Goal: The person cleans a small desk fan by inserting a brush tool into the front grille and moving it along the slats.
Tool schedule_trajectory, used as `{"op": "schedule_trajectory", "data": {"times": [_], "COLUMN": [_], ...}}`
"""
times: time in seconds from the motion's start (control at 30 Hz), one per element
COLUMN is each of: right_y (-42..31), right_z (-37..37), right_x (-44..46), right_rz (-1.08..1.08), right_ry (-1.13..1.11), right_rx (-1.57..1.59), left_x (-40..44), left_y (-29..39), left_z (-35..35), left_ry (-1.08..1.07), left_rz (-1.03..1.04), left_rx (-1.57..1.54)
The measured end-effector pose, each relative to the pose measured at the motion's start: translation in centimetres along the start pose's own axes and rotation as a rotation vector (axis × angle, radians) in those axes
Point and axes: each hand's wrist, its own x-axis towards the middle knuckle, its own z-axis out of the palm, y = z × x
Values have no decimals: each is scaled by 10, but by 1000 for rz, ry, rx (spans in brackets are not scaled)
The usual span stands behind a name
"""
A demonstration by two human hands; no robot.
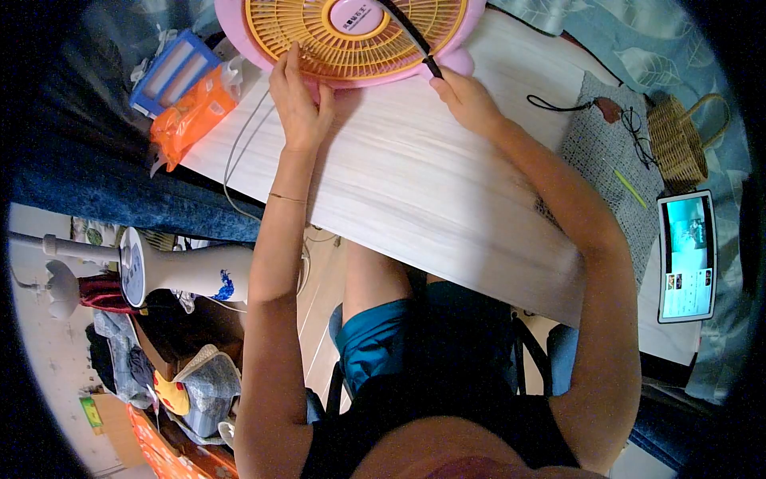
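pink fan touches spread fingers of the left hand, while the right hand, fingers closed, holds a black stick.

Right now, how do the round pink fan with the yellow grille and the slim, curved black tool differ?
The fan is broad and round; the tool is long and narrow.
The fan is pink and yellow, the tool black.
The left hand rests against the fan; the right hand grips the tool.
Both reach the picture's top edge.
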Motion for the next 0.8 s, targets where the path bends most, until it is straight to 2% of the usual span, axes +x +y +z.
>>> {"op": "schedule_trajectory", "data": {"times": [0.13,0.23,0.37,0.57,0.77,0.8], "right_y": [-5,-6,6,7,-4,-5], "right_z": [-1,-1,-5,-2,-1,-2], "right_x": [-1,0,4,4,-2,-2], "right_rz": [-14,-46,153,11,-135,-116], "right_ry": [-35,105,236,86,-105,-48], "right_rx": [-62,28,254,118,-184,-145], "left_x": [-1,-1,0,2,-2,-2], "left_y": [-1,1,0,2,-3,-3], "left_z": [-1,-2,-2,-1,1,1], "left_ry": [-59,-30,0,13,-67,-56], "left_rz": [-17,-4,85,18,-46,-30], "left_rx": [21,54,115,-13,-28,-12]}}
